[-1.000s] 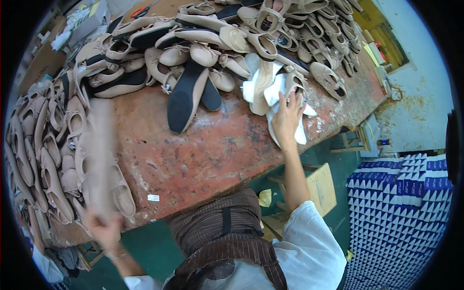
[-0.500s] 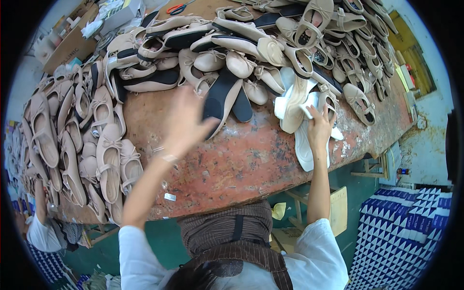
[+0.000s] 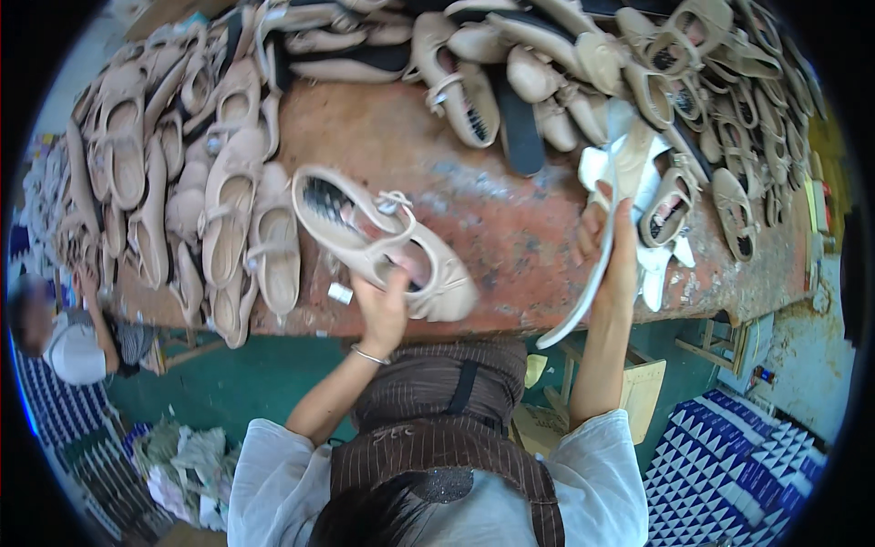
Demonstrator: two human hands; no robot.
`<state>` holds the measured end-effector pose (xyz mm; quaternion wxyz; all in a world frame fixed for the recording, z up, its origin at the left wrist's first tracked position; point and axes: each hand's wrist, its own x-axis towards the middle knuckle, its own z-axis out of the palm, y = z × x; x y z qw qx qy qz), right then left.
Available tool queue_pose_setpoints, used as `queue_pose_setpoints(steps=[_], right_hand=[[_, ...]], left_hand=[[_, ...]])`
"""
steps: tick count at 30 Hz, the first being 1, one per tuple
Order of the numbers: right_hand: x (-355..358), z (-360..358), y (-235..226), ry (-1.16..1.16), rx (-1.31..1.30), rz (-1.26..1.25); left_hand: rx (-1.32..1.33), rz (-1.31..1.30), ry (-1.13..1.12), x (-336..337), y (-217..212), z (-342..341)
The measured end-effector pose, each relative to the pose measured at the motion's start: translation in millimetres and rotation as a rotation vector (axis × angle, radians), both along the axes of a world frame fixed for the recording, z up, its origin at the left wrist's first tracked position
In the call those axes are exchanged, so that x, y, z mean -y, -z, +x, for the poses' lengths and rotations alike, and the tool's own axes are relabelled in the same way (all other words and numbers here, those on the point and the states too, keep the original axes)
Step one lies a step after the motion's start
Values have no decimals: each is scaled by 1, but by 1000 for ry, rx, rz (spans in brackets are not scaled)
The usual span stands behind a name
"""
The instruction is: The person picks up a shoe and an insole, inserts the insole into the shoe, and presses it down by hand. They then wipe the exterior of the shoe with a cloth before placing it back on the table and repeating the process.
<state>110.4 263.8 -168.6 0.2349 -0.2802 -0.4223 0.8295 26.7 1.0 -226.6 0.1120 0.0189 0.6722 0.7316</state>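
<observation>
A beige strap shoe (image 3: 454, 290) with a small bow is in my left hand (image 3: 383, 305), the thumb in its opening. It is tilted above the near part of the table, its dark inner bottom showing. My right hand (image 3: 615, 255) grips a thin pale insole (image 3: 581, 312), seen edge-on, its lower end hanging past the table's front edge. Under and beyond that hand lie more white insoles (image 3: 653, 273). Just to its right a beige shoe (image 3: 673, 208) with a dark, dotted inside rests on the table.
Beige shoes (image 3: 232, 201) crowd the table's left side, and a larger heap (image 3: 706, 55) runs along the back to the right. The worn reddish table (image 3: 365, 137) has a small white label (image 3: 340, 293) near its front. Another person (image 3: 77, 346) works at far left. Blue-and-white boxes (image 3: 729, 456) stand lower right.
My left hand went from over the table to the front, now with a shoe in its grip. My right hand moved nearer with an insole raised off the pile. The whole view shifted.
</observation>
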Motion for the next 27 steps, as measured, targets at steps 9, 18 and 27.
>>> queue_pose_setpoints(steps=[9, 18, 27], right_hand=[[52, 31, 20, -342, 550, 733], [87, 34, 0, -639, 637, 1849], [124, 16, 37, -574, 288, 1804]], left_hand=[[459, -192, 156, 98, 11, 59], [-34, -592, 41, 105, 20, 14], [-154, -547, 73, 99, 28, -6]])
